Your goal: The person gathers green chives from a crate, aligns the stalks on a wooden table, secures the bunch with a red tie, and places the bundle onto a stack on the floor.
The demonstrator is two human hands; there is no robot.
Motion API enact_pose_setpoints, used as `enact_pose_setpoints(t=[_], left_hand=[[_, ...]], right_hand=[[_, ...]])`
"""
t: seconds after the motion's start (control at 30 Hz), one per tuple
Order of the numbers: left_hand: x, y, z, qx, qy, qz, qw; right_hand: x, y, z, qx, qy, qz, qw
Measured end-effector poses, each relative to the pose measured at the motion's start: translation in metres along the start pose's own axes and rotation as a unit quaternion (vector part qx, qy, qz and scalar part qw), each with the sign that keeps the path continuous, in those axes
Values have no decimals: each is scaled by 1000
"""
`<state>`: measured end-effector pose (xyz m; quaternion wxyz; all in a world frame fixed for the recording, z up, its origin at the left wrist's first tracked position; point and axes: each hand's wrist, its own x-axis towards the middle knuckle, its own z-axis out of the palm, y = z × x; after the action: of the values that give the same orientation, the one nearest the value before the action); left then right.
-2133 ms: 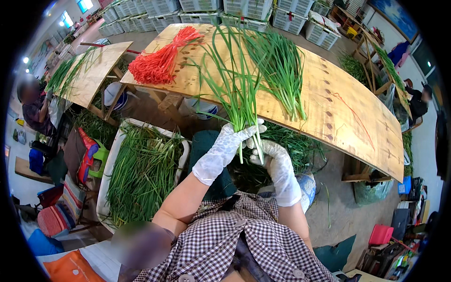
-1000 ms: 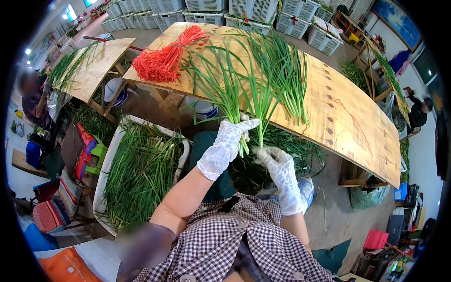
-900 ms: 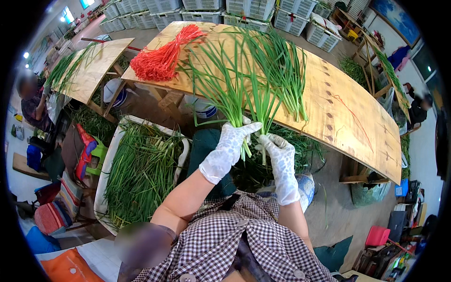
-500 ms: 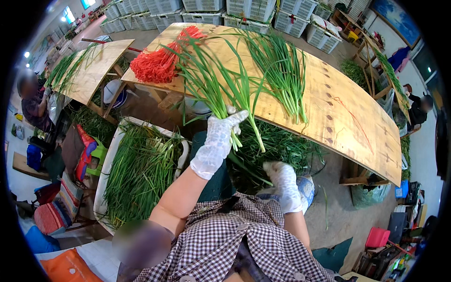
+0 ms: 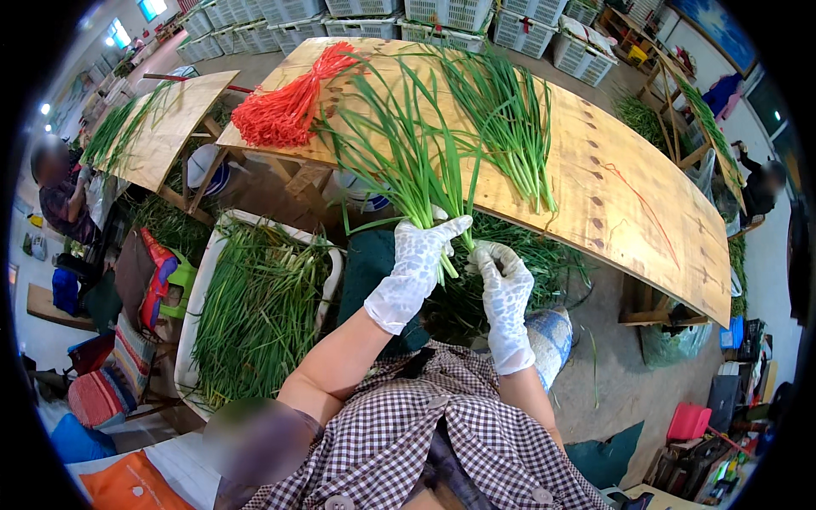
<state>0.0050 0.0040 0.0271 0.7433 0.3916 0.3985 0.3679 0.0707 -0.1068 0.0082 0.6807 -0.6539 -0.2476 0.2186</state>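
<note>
My left hand (image 5: 415, 262), in a white patterned glove, is closed around the lower stems of a bunch of garlic chives (image 5: 415, 191). Their long leaves fan out over the near edge of the plywood table, and pale stem ends poke out below my fist. Close beside it, my gloved right hand (image 5: 506, 285) pinches thumb and forefinger at the low end of a stalk; the exact grip is partly hidden. Another bundle of garlic chives (image 5: 512, 140) lies on the table to the right. A heap of red ties (image 5: 276, 106) rests at the table's left end.
At my left stands a white tub (image 5: 189, 327) heaped with loose chives (image 5: 255, 314). More greens (image 5: 544, 263) lie below the table's near edge (image 5: 595, 242). A loose red strand (image 5: 646, 208) is on the plywood. Stacked crates (image 5: 365, 30) line the back; people work at both sides.
My right hand has come up from near my lap to the stems beside my left hand. The left hand with its bunch has shifted slightly right; the separate stalk now sits closer to the bunch.
</note>
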Motion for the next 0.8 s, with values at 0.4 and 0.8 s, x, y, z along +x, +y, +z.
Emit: enact_pose_setpoints(t=[0.4,0.8], left_hand=[[-6,15,-3,-13,-72,-6,997],[6,-2,-15,24,-15,-16,999]], right_hand=[[20,-26,-27,145,-261,235,925],[18,-11,13,92,-54,156,982]])
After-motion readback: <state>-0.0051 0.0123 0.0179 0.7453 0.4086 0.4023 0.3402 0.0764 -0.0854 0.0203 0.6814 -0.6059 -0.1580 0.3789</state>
